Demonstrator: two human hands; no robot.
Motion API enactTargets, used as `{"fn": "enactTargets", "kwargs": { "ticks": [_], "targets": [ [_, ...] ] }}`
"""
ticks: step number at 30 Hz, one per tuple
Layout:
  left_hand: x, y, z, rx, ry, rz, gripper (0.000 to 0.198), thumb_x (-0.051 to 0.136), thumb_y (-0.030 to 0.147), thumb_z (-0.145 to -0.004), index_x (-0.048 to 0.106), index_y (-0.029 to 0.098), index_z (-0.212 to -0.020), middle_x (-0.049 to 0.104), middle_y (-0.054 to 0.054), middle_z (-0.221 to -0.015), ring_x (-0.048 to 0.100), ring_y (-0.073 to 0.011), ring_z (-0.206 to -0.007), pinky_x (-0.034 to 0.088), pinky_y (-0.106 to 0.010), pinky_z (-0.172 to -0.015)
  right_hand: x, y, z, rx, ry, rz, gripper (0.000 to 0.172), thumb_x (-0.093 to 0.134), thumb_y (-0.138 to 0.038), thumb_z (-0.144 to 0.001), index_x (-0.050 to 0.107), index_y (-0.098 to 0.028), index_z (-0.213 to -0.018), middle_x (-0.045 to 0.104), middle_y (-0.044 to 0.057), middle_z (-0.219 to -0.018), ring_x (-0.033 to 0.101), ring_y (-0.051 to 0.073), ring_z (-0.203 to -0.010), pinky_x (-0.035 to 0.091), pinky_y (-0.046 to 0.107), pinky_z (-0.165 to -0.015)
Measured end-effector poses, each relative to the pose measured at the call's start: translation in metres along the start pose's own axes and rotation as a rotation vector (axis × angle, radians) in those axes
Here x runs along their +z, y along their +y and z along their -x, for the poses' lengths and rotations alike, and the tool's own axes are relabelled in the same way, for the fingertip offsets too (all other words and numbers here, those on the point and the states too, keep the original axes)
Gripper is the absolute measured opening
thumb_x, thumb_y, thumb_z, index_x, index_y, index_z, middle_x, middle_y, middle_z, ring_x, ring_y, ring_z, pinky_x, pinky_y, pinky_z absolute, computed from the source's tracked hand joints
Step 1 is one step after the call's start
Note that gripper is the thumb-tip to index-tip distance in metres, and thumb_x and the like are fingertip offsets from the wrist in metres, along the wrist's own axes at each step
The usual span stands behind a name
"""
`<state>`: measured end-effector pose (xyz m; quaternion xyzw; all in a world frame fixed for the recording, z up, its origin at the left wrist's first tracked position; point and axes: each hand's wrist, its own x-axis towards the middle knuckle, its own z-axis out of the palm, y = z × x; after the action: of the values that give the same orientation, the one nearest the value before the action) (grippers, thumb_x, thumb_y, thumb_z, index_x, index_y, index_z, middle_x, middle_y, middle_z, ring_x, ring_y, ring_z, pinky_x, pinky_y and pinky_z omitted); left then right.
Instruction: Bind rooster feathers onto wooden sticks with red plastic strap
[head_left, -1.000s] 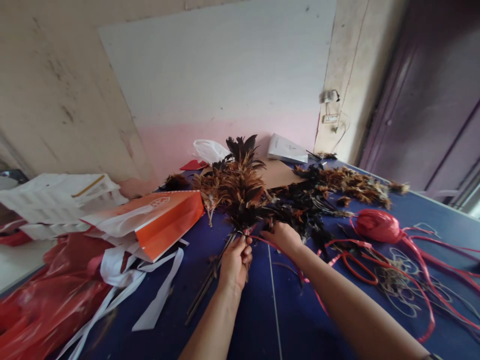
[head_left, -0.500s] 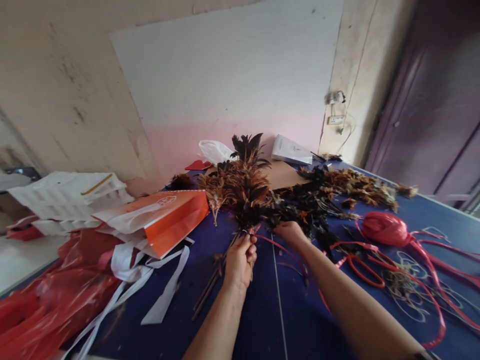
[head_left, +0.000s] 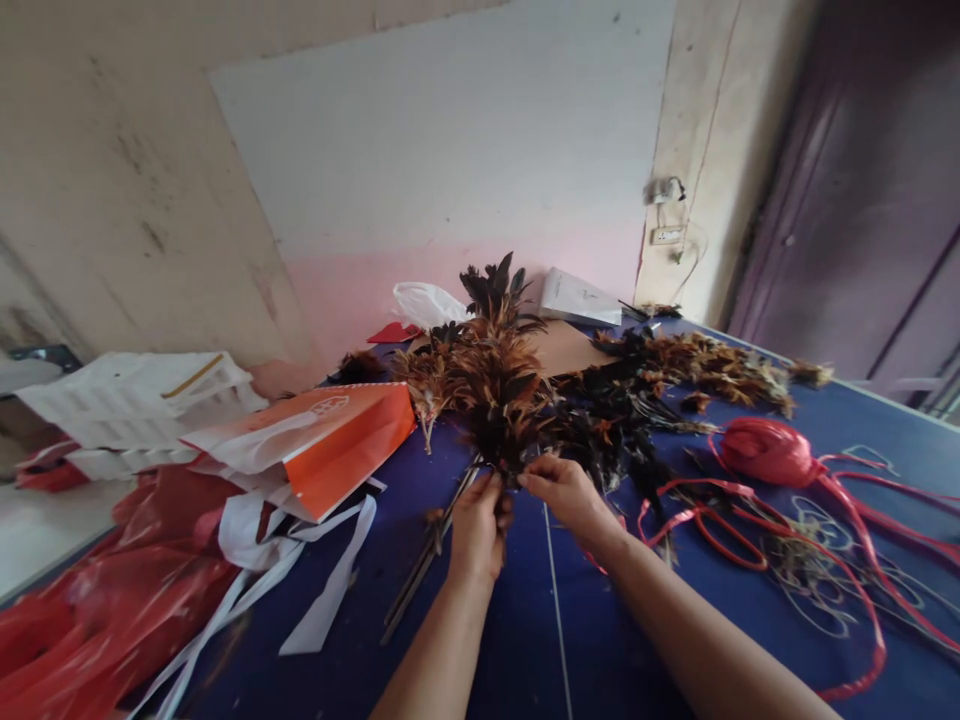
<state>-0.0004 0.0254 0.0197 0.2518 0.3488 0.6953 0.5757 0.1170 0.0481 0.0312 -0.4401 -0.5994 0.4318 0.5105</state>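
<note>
A feather duster (head_left: 501,375) with brown and black feathers stands up in front of me. My left hand (head_left: 478,525) is closed around its lower end, just under the lowest black feathers. Close beside it, my right hand (head_left: 568,492) pinches a dark feather against the duster's base; the fingertips partly cover it. Loose black feathers (head_left: 604,435) lie just beyond my right hand. Pink plastic string (head_left: 664,515) trails over the blue table (head_left: 510,660) from the right towards my hands; where it ends is hidden.
An orange and white paper bag (head_left: 349,450) lies to the left, near white strips (head_left: 330,590) and a red plastic bag (head_left: 142,570). Thin sticks (head_left: 424,565) rest left of my left hand. A pink string ball (head_left: 766,450) and brown feathers (head_left: 712,370) are at right.
My right hand has come left from the loose black feathers to the duster's base, bringing a dark feather. My left hand keeps its hold at nearly the same place.
</note>
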Motion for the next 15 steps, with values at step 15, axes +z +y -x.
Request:
{"fn": "enactTargets", "kwargs": {
  "ticks": [15],
  "targets": [
    [0.001,-0.009,0.002,0.084,-0.049,-0.178,0.027,0.073,0.036,-0.06,0.063,0.013,-0.07,0.052,0.004,-0.052,0.039,-0.0037,-0.041,0.021,-0.015,-0.037,-0.003,-0.004,-0.003,-0.055,-0.011,0.38,0.019,0.057,-0.026,-0.068,0.071,-0.014,-0.07,0.068,0.004,-0.067,0.061,0.018,-0.068,0.042,0.025,-0.062]
  ]
}}
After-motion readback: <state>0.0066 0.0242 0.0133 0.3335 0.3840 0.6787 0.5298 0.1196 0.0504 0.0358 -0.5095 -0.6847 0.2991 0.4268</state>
